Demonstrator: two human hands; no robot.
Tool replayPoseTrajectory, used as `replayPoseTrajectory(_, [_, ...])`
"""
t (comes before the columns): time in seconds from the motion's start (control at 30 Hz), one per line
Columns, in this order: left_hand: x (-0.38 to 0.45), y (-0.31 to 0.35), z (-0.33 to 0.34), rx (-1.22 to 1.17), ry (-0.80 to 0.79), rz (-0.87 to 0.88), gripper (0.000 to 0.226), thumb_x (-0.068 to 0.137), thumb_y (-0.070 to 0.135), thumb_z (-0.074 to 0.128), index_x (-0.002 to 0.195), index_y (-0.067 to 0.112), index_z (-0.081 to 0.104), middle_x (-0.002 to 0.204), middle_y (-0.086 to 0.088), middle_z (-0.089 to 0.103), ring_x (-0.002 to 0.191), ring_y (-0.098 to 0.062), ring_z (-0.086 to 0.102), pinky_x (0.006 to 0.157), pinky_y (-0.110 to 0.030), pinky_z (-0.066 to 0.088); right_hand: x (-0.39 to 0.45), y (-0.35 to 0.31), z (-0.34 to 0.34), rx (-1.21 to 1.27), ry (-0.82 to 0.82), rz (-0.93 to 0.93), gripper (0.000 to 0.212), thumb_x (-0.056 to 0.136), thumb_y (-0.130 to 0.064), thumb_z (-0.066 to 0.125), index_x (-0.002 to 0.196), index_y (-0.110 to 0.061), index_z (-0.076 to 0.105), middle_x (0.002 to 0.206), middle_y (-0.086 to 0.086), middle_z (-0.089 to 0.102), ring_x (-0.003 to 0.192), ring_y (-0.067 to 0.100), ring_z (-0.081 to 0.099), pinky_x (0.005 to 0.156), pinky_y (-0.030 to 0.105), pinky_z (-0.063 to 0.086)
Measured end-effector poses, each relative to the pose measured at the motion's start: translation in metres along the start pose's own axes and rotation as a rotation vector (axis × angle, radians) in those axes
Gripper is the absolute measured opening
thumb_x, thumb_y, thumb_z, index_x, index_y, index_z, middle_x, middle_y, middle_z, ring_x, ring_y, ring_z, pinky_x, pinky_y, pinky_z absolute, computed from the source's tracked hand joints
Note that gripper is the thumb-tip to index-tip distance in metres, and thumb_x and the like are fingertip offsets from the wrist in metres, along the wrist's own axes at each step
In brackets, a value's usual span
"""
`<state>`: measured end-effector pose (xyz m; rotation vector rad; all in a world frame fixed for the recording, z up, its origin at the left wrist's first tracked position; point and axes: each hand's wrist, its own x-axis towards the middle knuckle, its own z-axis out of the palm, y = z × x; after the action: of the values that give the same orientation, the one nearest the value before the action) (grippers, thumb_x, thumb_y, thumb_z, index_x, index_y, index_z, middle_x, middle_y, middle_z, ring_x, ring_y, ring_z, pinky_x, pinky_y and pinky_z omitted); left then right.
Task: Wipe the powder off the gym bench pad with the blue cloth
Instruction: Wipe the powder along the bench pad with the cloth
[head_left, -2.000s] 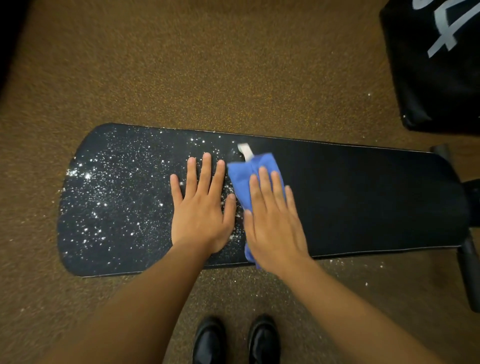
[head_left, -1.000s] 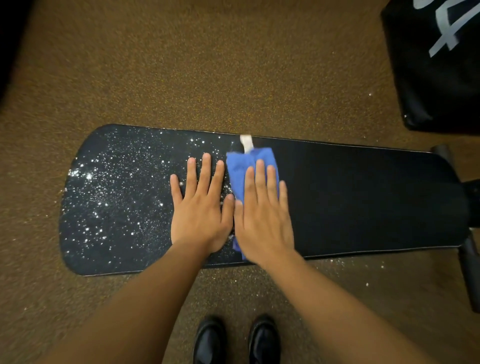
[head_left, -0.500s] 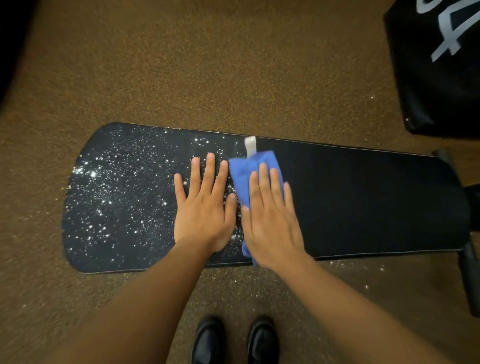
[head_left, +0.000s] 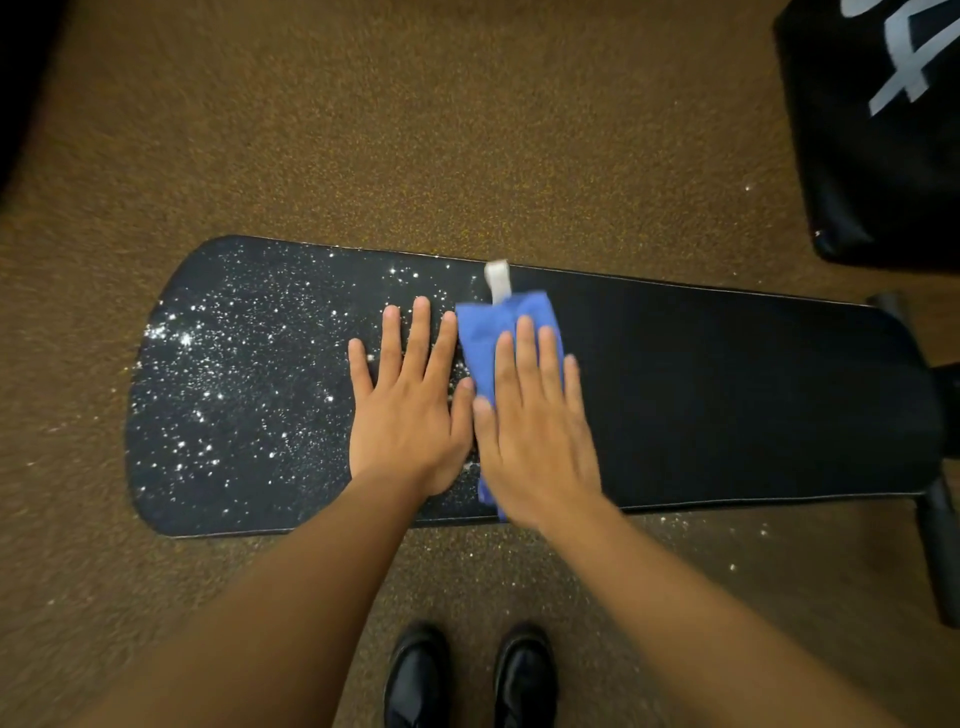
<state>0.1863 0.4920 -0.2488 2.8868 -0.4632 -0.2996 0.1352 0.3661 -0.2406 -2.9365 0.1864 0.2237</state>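
Note:
A long black gym bench pad (head_left: 727, 405) lies across the view. White powder (head_left: 223, 374) speckles its left half; its right half looks dark and clean. My right hand (head_left: 535, 421) lies flat on a folded blue cloth (head_left: 483, 338) at the pad's middle, pressing it down. A white tag (head_left: 497, 280) of the cloth sticks out toward the far edge. My left hand (head_left: 410, 410) rests flat on the pad just left of the cloth, fingers spread, holding nothing, thumb almost touching my right hand.
Brown speckled carpet (head_left: 415, 130) surrounds the bench, with powder specks near the pad's edges. A black padded object with white lettering (head_left: 883, 130) stands at the top right. Black bench frame tubes (head_left: 940, 551) stick out at the right. My black shoes (head_left: 467, 675) stand below.
My right hand has slid the blue cloth back and forth across the pad's width, now slightly toward the far edge again. My left hand has stayed planted.

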Motion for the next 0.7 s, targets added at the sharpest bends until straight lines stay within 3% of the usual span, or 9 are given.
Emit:
replayPoseTrajectory(0.13, [-0.001, -0.001, -0.001, -0.029, 0.020, 0.001, 0.063, 0.100, 0.048, 0.010, 0.157, 0.026, -0.002, 0.164, 0.002, -0.013, 0.149, -0.020, -0.021, 0.119, -0.052, -0.011, -0.038, 0.036, 0.004, -0.060, -0.012, -0.006, 0.062, 0.102, -0.039, 0.011, 0.154, -0.006, 0.013, 0.163, 0.013, 0.006, 0.150, 0.029, 0.002, 0.120, 0.050, 0.013])
replayPoseTrajectory(0.37, [-0.003, 0.000, 0.000, -0.009, 0.012, 0.001, 0.063, 0.099, 0.048, 0.010, 0.156, 0.026, -0.004, 0.164, 0.002, -0.013, 0.149, -0.021, -0.020, 0.119, -0.053, -0.011, 0.069, 0.017, -0.007, 0.020, 0.062, 0.281, 0.065, 0.100, -0.036, 0.020, 0.154, -0.002, 0.003, 0.163, 0.018, -0.004, 0.150, 0.032, -0.006, 0.121, 0.049, 0.002])
replayPoseTrajectory(0.57, [-0.001, -0.001, 0.000, -0.013, 0.015, 0.003, 0.063, 0.099, 0.047, 0.010, 0.157, 0.025, -0.001, 0.164, 0.002, -0.012, 0.149, -0.021, -0.020, 0.119, -0.053, -0.011, -0.009, 0.018, -0.002, -0.044, -0.034, -0.075, 0.064, 0.099, -0.037, 0.012, 0.155, -0.006, 0.006, 0.163, 0.013, -0.002, 0.150, 0.028, -0.005, 0.121, 0.049, 0.007])
replayPoseTrajectory(0.7, [-0.001, -0.001, -0.001, -0.010, 0.005, 0.003, 0.062, 0.100, 0.047, 0.008, 0.157, 0.025, -0.005, 0.164, 0.002, -0.015, 0.148, -0.021, -0.022, 0.119, -0.053, -0.011, -0.003, 0.063, -0.008, -0.072, -0.014, 0.111, 0.065, 0.098, -0.035, 0.019, 0.155, -0.005, 0.009, 0.163, 0.014, 0.000, 0.150, 0.028, -0.003, 0.121, 0.047, 0.005])
